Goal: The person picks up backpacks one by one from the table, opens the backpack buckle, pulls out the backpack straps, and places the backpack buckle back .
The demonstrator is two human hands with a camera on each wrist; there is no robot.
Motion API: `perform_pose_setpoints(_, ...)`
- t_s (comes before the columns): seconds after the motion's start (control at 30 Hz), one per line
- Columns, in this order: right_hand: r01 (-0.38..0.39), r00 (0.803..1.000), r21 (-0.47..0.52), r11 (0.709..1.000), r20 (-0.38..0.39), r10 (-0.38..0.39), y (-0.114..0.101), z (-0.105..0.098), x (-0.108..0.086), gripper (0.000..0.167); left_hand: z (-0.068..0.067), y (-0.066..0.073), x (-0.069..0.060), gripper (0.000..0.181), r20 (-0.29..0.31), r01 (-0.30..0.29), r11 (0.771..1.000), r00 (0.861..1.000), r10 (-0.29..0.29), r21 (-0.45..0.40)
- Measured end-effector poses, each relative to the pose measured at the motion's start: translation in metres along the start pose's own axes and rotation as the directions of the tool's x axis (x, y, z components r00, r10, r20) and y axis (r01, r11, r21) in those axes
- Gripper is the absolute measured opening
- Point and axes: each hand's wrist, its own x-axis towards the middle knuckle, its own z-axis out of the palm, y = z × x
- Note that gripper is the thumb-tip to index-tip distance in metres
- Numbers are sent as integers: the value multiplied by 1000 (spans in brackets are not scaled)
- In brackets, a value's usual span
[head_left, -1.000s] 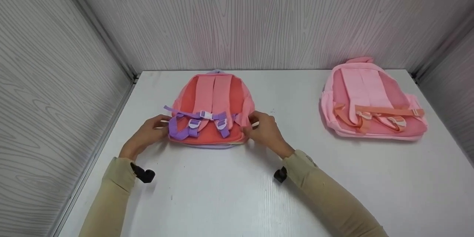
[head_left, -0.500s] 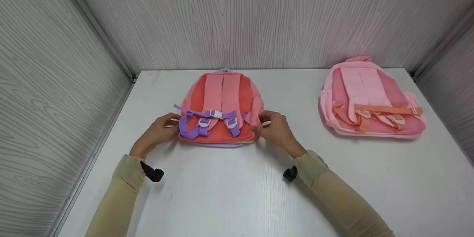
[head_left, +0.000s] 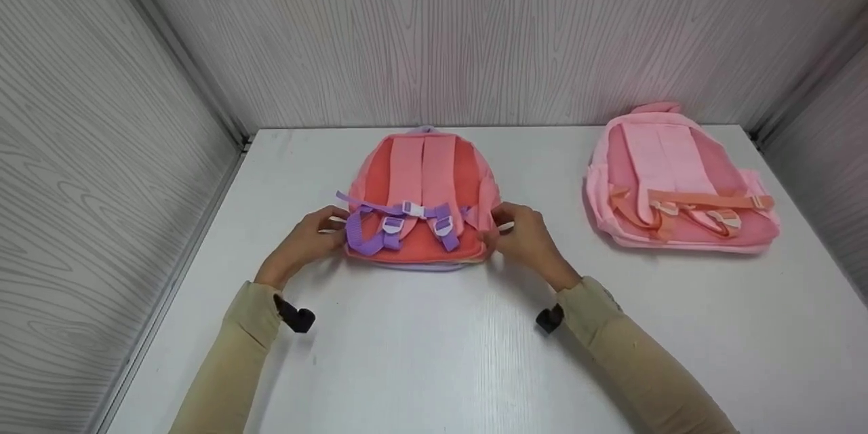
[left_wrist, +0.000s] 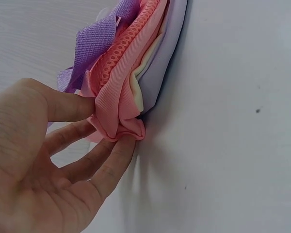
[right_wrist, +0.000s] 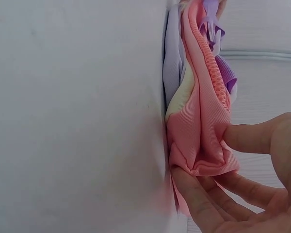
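Note:
A coral-pink backpack (head_left: 422,245) lies on the table with its shoulder straps up. Purple webbing and a white buckle (head_left: 413,209) cross its back panel. My left hand (head_left: 306,243) grips the lower left side; in the left wrist view the thumb presses the pink side fabric (left_wrist: 115,109) and the fingertips are at its edge. At the lower right side, my right hand (head_left: 532,244) pinches the fabric between thumb and fingers, as the right wrist view shows with the pink side pocket (right_wrist: 199,131). Lilac and pale yellow cloth shows beneath; the front faces down and is hidden.
A light pink backpack (head_left: 678,176) with orange straps lies at the right of the white table (head_left: 434,352). Grey wood-grain panels (head_left: 434,34) stand along the back and both sides.
Both hands have moved to the right along the table, and the coral-pink backpack has shifted right with them. The light pink backpack stays in place.

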Motion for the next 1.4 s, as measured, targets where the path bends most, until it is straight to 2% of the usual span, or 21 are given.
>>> perform_pose_setpoints(0.23,-22,1000,-18,1000,-5,22,8,-13,-6,33,11,11,5,43,-1,-21,1000,1000,21,4)
perform_pose_setpoints(0.43,18,1000,-30,999,-20,-19,15,-23,-11,32,24,15,7,41,-6,-31,999,1000,31,-22)
perform_pose_setpoints(0.7,6,1000,-37,999,-27,-7,25,-35,-17,33,37,27,15,39,0,-37,999,999,37,37)
perform_pose_setpoints(0.93,1,999,-34,999,-44,-3,33,-45,-20,34,46,35,21,39,10,-42,998,999,42,50)
perform_pose_setpoints(1.2,-32,998,-13,999,-45,31,41,-59,-27,40,59,45,24,37,10,-46,998,999,45,39)
perform_pose_setpoints(1.4,-110,993,-49,993,-43,108,47,-69,-33,49,69,50,27,38,11,-72,997,997,71,31)
